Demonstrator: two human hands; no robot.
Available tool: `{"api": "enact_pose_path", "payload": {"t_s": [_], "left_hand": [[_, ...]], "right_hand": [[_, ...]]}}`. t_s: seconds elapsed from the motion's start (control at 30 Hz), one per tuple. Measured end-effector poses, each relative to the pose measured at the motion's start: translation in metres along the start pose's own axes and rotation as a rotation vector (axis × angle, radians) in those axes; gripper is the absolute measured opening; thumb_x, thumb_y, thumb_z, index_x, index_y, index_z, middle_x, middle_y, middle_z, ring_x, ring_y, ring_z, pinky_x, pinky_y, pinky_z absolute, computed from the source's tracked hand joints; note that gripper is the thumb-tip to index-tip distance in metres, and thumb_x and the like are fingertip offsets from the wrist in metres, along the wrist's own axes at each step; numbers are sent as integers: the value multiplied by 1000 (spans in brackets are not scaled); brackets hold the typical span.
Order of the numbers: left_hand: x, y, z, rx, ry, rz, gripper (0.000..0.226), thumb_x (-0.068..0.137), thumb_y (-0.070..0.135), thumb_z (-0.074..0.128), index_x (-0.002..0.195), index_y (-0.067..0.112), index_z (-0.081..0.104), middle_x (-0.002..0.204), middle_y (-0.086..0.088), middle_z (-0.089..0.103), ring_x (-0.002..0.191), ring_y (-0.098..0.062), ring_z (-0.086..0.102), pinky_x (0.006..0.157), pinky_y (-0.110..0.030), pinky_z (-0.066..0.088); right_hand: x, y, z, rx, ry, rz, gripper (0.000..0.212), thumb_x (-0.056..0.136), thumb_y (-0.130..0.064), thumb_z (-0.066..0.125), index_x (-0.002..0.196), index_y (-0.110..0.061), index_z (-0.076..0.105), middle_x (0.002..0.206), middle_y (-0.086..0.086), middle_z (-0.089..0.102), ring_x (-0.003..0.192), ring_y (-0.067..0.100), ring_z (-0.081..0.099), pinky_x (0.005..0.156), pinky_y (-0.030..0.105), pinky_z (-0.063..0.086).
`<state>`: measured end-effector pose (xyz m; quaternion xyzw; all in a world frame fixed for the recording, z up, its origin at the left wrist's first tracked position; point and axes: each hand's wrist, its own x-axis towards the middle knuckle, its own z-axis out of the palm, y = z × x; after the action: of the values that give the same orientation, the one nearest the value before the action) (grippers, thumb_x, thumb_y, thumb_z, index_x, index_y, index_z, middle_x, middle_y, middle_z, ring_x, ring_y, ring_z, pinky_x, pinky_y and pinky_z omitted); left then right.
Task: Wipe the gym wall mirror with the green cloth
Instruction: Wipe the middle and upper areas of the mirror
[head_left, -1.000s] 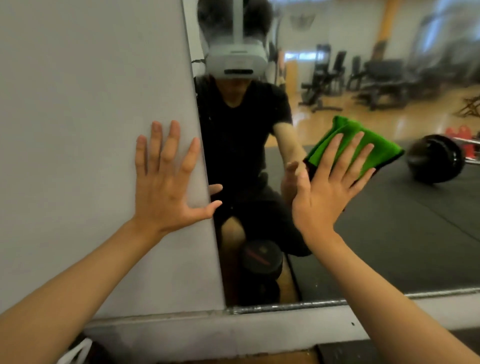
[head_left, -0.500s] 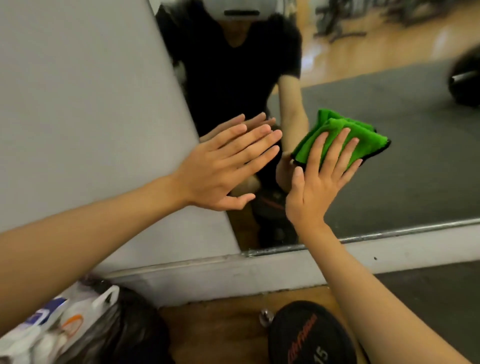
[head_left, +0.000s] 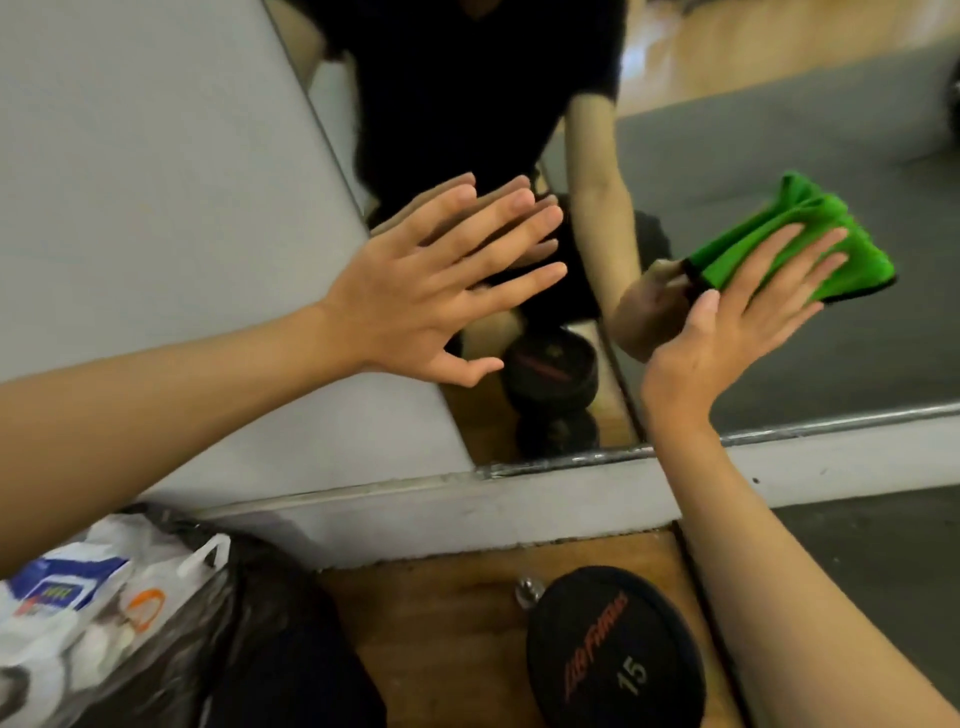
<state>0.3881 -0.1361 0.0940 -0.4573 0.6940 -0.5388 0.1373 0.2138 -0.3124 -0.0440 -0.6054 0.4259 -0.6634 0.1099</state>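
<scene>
Right hand (head_left: 727, 332) flat, fingers straight and slightly fanned, pressing the cloth (head_left: 810, 244) onto the mirror (head_left: 831, 364); nothing curled round it, thumb lying by the cloth's black-trimmed near end. Left hand (head_left: 415, 291) also flat and wide, fingers splayed, holding nothing; its fingertips meet their reflection near the mirror's left edge, but whether they touch glass I cannot tell. Cloth: green, folded in several layers, bunched into ridges, at 3 o'clock in view, low on the glass and above the mirror's bottom frame. Left hand sits at 9 o'clock from the cloth, well apart from it. Mirror shows the person's dark shirt at 12 o'clock, a reflected forearm and hand meeting the cloth from behind, grey matting, a strip of wood flooring and a dark dumbbell reflection near centre. Wall (head_left: 156, 182), pale grey, fills 9 to 11 o'clock and butts against the mirror's left edge. Ledge (head_left: 467, 514), grey and scuffed, runs beneath mirror and wall. Below it, floor (head_left: 441, 623) of brown wood at 6 o'clock, with a black dumbbell (head_left: 613, 660) marked 15 lying on it at 5 o'clock, chrome handle end showing at its 10 o'clock. Mat (head_left: 883, 571), dark grey, at 4 o'clock beyond the right forearm. Bag (head_left: 78, 613), white plastic with blue and orange print, at 8 o'clock, lying against a black sack (head_left: 291, 649).
</scene>
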Motion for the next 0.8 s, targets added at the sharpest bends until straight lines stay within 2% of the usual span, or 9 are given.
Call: {"api": "enact_pose_path", "payload": {"t_s": [0.07, 0.1, 0.23, 0.33, 0.4, 0.57, 0.63, 0.7, 0.8], "left_hand": [[1, 0, 1, 26, 4, 8, 88, 101, 71, 38, 168, 14, 28, 169, -19, 32, 155, -38, 29, 125, -53, 19], [0, 0, 2, 37, 5, 6, 88, 101, 71, 38, 168, 14, 27, 169, -19, 31, 156, -39, 29, 126, -54, 19], [-1, 1, 4, 85, 24, -20, 90, 101, 72, 40, 167, 13, 28, 169, -19, 30, 155, -38, 27, 128, -52, 8], [0, 4, 5, 76, 20, -15, 88, 101, 70, 42, 167, 13, 29, 168, -18, 29, 153, -37, 28, 127, -52, 8], [0, 3, 6, 83, 32, -26, 87, 100, 68, 46, 167, 14, 31, 168, -18, 32, 155, -38, 31, 127, -53, 10], [1, 7, 8, 101, 90, -53, 80, 100, 60, 52, 164, 15, 38, 164, -15, 42, 151, -34, 37, 125, -52, 19], [1, 7, 8, 92, 97, -59, 77, 100, 57, 53, 164, 15, 39, 164, -15, 42, 151, -34, 38, 125, -52, 19], [0, 7, 7, 87, 101, -60, 78, 100, 57, 54, 164, 15, 38, 164, -15, 42, 152, -35, 39, 125, -52, 19], [0, 7, 7, 83, 109, -63, 81, 98, 59, 56, 164, 15, 39, 164, -16, 42, 151, -36, 37, 125, -53, 20]], "right_hand": [[-8, -23, 7, -12, 24, 105, 76, 108, -51, 18, 158, 5, 30, 162, 39, 24, 152, 58, 17, 124, 67, 6], [-30, -34, 8, -9, -24, 52, 73, 108, -50, 23, 159, 2, 29, 163, 38, 23, 153, 57, 14, 125, 66, 3], [-142, -19, 3, -30, -471, -519, 60, 108, -49, 28, 164, -26, 25, 171, 7, 10, 162, 28, -4, 128, 54, -9], [-146, 24, -3, -63, -544, -683, 53, 107, -42, 34, 159, -33, 34, 168, -2, 23, 157, 21, 13, 129, 45, -6], [-127, 37, -4, -62, -483, -653, 50, 109, -42, 29, 158, -33, 36, 165, 2, 27, 154, 24, 15, 129, 45, -6], [-58, 43, 5, -63, -121, -212, 62, 110, -47, 19, 160, -11, 26, 160, 37, 27, 150, 54, 17, 126, 64, 5], [-53, 26, 9, -42, -57, -68, 71, 109, -52, 16, 158, -2, 25, 158, 44, 27, 149, 59, 18, 124, 69, 9], [-75, 9, 9, -32, -117, -34, 74, 108, -54, 18, 159, -1, 22, 160, 43, 22, 150, 60, 15, 124, 71, 7], [-135, 8, -3, -34, -412, -245, 68, 106, -50, 31, 163, -15, 19, 169, 25, 11, 157, 48, 2, 125, 68, 0]]}}
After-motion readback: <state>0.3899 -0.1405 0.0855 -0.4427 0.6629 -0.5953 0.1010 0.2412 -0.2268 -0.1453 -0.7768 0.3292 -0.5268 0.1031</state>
